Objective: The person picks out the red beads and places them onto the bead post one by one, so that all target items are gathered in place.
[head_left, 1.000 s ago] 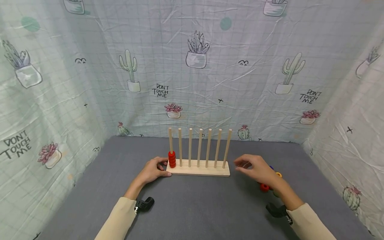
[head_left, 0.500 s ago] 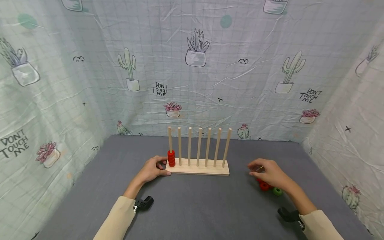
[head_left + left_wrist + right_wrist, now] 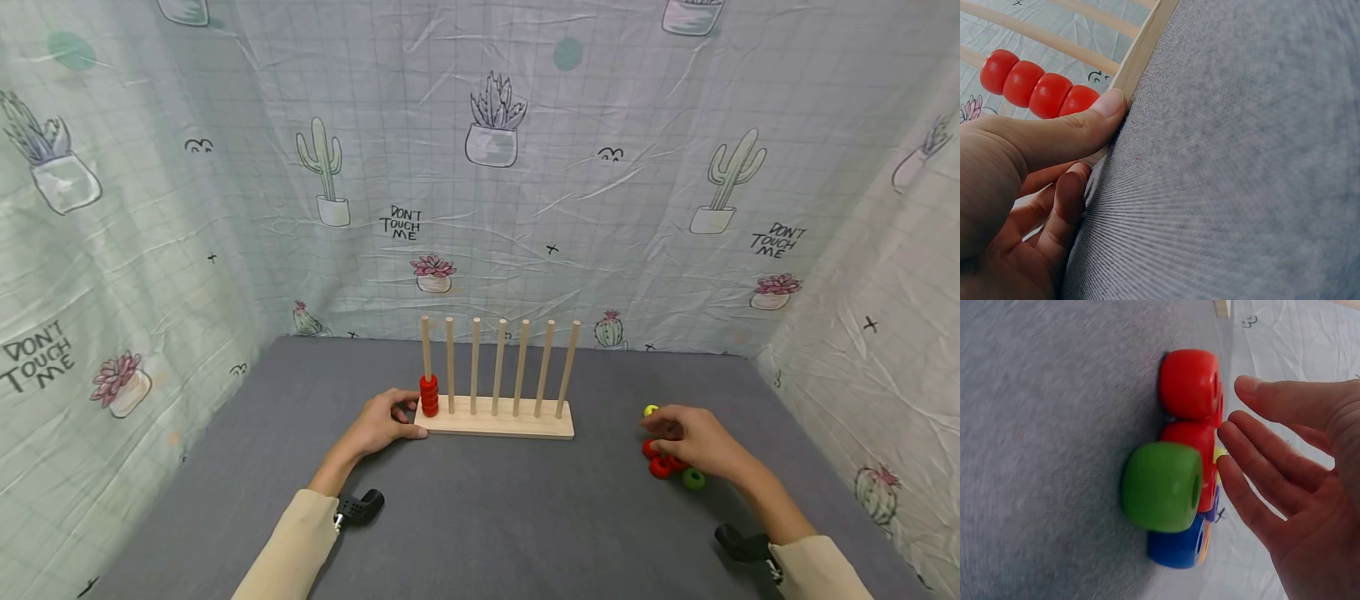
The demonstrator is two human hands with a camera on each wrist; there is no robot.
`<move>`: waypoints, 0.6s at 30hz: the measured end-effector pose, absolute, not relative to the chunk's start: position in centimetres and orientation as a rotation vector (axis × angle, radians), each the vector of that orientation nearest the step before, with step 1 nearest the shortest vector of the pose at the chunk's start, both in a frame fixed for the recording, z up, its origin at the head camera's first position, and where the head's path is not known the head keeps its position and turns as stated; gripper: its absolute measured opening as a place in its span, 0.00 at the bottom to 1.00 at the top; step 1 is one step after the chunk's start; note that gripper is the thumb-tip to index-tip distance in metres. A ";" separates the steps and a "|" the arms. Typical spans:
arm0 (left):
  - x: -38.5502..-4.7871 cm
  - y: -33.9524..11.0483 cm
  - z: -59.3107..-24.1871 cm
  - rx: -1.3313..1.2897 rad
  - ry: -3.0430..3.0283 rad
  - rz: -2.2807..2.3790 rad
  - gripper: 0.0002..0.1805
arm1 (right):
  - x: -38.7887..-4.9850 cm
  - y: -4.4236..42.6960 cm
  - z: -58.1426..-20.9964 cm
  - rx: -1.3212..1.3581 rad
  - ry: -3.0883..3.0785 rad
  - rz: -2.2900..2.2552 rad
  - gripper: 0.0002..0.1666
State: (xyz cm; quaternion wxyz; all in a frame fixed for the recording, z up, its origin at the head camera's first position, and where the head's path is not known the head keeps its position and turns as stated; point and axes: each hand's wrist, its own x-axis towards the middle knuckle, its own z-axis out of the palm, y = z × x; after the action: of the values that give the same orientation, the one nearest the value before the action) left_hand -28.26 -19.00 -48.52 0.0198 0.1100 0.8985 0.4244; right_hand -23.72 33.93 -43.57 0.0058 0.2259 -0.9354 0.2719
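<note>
A wooden peg stand (image 3: 495,427) with a row of upright pegs sits mid-table. Several red beads (image 3: 429,396) are stacked on its leftmost peg. My left hand (image 3: 381,423) grips the left end of the base, thumb along the front edge and fingers behind. Over a group of loose beads at the right hovers my right hand (image 3: 693,442), fingers apart and holding nothing. Under and beside it are a red bead (image 3: 660,467), a green bead (image 3: 693,479) and a yellow bead (image 3: 650,411). The right wrist view also shows a blue bead (image 3: 1175,550); others are partly hidden.
Grey cloth covers the table (image 3: 495,517). A printed curtain (image 3: 495,208) with cactus drawings encloses the back and both sides. Each wrist carries a black camera mount, such as the left mount (image 3: 362,507).
My right hand has moved right and down, away from the stand's right end to the loose beads. The left hand stays on the base, and the stacked red beads look unchanged.
</note>
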 end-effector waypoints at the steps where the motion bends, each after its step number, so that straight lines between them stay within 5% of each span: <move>1: -28.2 -19.0 -48.5 0.341 2.789 1.317 0.39 | -23.7 34.0 -43.6 0.715 -2.934 0.852 0.17; 18: -28.2 -19.1 -48.5 0.330 2.796 1.301 0.40 | -24.3 33.8 -43.4 0.730 -3.032 0.772 0.17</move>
State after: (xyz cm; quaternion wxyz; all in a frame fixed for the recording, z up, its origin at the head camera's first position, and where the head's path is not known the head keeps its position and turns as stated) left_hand -28.22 -19.05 -48.48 0.0200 0.1064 0.9014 0.4193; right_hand -24.35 33.78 -43.44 -0.0355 0.2272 -0.9431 0.2402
